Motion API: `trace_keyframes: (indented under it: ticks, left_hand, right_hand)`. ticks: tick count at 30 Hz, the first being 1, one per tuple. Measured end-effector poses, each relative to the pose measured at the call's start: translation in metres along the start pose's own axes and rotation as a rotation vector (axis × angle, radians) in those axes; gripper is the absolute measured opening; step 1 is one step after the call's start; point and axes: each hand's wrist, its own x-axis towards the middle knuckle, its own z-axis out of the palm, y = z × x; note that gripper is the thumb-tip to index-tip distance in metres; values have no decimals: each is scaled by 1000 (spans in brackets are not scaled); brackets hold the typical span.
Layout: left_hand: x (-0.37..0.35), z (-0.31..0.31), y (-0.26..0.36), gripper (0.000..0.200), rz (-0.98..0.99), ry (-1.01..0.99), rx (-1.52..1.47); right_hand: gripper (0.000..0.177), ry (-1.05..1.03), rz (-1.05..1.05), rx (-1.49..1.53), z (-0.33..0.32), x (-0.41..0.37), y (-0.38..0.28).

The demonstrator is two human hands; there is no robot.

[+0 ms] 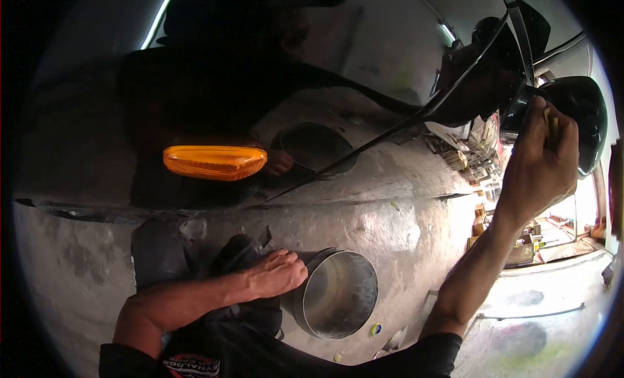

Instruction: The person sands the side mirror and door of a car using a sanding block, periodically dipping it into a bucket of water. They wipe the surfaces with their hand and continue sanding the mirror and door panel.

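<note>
Yellowish sliver (553,130) pinched in right hand (543,162), beside black wing mirror (590,118); a slip could scratch its gloss. Left hand (281,274) half-curled by bucket (341,300), can't tell if holding anything; stray knock could tip bucket.

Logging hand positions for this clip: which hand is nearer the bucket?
Left. The left hand is close beside the bucket; the right hand is raised well away from it, by the black side mirror.

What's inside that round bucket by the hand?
In the bucket, beside the left hand, you can see a greyish inner wall and a tan patch, but no separate object. The side nearest that hand hides its own inner face.
</note>
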Motion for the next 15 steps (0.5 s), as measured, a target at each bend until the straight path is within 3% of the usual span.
trace_keyframes:
  ticks: [4, 8, 9, 12, 14, 15]
  left_hand:
    - [-1, -4, -1, 9, 21, 61, 9]
    - [1, -18, 2, 11, -37, -22, -58]
    - [0, -18, 2, 13, -6, 3, -69]
    - [-1, -25, 2, 22, 79, 107, -154]
    - [1, -48, 7, 30, 159, 200, -278]
    - [5, -66, 13, 30, 201, 330, -232]
  right_hand:
    - [16, -15, 44, 92, 3, -21, -5]
    - [16, 33, 135, 112, -2, -4, 12]
    - [16, 99, -3, -109, -2, -5, 11]
    - [21, 201, 160, -112, -11, -24, 20]
    - [33, 110, 499, -94, -35, -57, 29]
    - [34, 73, 523, -49, -48, -81, 37]
